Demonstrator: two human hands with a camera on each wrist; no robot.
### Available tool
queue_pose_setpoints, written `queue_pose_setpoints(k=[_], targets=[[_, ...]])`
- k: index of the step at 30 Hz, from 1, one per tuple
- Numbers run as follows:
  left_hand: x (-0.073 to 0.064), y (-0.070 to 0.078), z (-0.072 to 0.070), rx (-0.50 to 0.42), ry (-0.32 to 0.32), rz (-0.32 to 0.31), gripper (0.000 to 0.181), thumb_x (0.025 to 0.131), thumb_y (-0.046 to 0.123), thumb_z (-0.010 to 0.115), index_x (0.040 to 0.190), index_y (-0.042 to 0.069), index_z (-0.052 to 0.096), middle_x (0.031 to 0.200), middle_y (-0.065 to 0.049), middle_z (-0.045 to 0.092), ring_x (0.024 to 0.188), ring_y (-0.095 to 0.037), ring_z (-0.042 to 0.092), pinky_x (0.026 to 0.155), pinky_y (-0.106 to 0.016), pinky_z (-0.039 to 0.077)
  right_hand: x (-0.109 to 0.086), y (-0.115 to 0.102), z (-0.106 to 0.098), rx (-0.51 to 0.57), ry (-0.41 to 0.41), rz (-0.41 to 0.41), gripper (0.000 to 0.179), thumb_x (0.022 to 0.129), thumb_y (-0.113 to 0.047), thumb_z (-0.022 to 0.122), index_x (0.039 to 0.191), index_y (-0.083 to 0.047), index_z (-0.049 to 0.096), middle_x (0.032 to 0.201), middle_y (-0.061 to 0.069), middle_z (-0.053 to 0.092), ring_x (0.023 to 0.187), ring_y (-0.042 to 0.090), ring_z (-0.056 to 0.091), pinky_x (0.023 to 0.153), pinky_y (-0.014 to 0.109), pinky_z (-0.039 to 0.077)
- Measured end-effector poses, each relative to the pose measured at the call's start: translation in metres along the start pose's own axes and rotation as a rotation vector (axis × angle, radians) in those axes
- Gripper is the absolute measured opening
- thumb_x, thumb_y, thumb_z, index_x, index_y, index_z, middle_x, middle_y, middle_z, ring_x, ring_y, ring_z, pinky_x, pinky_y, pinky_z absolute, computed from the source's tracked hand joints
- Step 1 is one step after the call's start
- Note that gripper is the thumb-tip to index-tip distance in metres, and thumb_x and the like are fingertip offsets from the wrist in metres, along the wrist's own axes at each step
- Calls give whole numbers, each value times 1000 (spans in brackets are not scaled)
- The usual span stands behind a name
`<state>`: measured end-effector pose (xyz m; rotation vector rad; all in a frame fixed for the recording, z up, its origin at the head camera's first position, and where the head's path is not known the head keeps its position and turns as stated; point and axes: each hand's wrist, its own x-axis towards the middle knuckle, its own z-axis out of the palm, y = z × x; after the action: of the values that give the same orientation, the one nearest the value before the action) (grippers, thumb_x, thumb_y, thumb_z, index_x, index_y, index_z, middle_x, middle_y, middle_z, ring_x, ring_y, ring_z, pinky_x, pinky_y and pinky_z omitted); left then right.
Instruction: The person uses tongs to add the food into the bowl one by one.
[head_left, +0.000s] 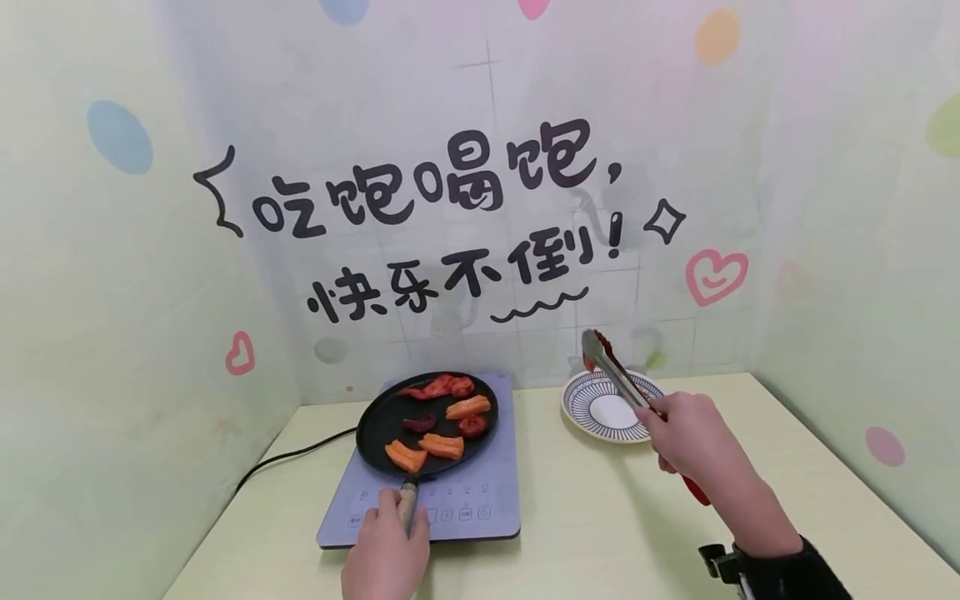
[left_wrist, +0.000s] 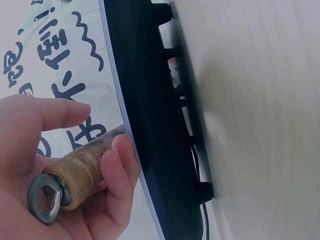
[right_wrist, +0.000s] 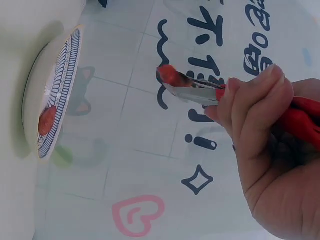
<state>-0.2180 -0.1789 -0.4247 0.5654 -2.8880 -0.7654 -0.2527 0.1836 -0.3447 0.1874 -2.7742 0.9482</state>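
My left hand (head_left: 386,550) holds the wooden handle (left_wrist: 82,167) of a black frying pan (head_left: 378,429); a metal ring hangs at the handle's end. In the pan lie several orange pieces (head_left: 442,446), a red strip (head_left: 431,388), a dark curved piece (head_left: 418,424) and a small round red piece (head_left: 473,427). With my right hand (head_left: 697,442) I grip red-handled tongs (head_left: 622,383), raised above a patterned plate (head_left: 611,414). Between the tong tips is a red piece of food (right_wrist: 172,76). Another red piece (right_wrist: 47,120) rests on the plate.
Under the pan is a flat induction cooker (head_left: 495,500) with touch buttons. Its black cord (head_left: 296,452) runs off to the left. The pale table (head_left: 585,533) meets a wall (head_left: 465,350) with dark lettering at the back, and side walls flank it.
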Motion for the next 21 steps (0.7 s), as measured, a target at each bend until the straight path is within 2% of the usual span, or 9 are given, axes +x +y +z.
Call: queue_pose_setpoints(k=[3, 6, 8, 10, 12, 15, 18, 21], targets=[[1, 1, 0, 2, -3, 2, 47, 99, 34, 70, 133, 4, 54, 100, -19, 62, 71, -28, 57, 62, -44, 47, -3, -5, 1, 66, 52, -33, 21, 105, -19, 64, 105, -2, 76, 53, 0, 59, 46, 14, 59, 53, 29, 47], [0, -1, -2, 6, -15, -13, 48, 99, 34, 70, 132, 3, 54, 98, -18, 60, 70, -27, 57, 62, -42, 46, -4, -13, 9, 146, 68, -68, 27, 105, -18, 66, 121, 2, 75, 54, 0, 57, 44, 14, 57, 47, 28, 46], [0, -2, -3, 10, -21, -24, 48, 99, 33, 70, 132, 3, 53, 95, -18, 59, 70, -27, 56, 61, -41, 45, -2, -21, 18, 183, 67, -108, 25, 104, -16, 68, 120, 2, 76, 54, -1, 55, 42, 12, 55, 44, 28, 46], [1, -4, -4, 13, -20, -29, 48, 99, 34, 70, 132, 2, 53, 94, -18, 58, 69, -27, 55, 61, -41, 45, 4, -31, 29, 189, 65, -168, 15, 103, -15, 70, 106, -4, 78, 54, -3, 53, 40, 8, 53, 42, 26, 45], [2, -5, -5, 8, -20, -27, 48, 99, 34, 69, 132, 2, 53, 94, -18, 58, 69, -28, 55, 62, -41, 45, 12, -41, 40, 137, 81, -278, 13, 102, -14, 71, 92, -8, 76, 56, -6, 50, 43, 2, 49, 45, 24, 44], [4, -4, -3, -3, -28, -20, 48, 100, 35, 68, 132, 3, 53, 95, -18, 59, 70, -28, 56, 62, -42, 45, 26, -56, 53, -18, 127, -470, 22, 100, -14, 73, 78, -12, 67, 58, -9, 44, 50, 1, 42, 50, 21, 39], [5, -3, 0, -8, -39, -23, 47, 100, 35, 68, 131, 4, 53, 95, -18, 59, 71, -28, 56, 62, -42, 45, 40, -67, 63, -188, 184, -636, 24, 98, -13, 74, 77, -13, 62, 58, -8, 43, 54, 7, 40, 53, 22, 35], [5, -1, 2, -11, -35, -15, 46, 99, 34, 69, 130, 4, 53, 95, -18, 59, 70, -27, 56, 62, -42, 46, 53, -75, 72, -342, 204, -718, 23, 96, -15, 76, 78, -13, 61, 58, -5, 49, 52, 13, 48, 51, 26, 37]])
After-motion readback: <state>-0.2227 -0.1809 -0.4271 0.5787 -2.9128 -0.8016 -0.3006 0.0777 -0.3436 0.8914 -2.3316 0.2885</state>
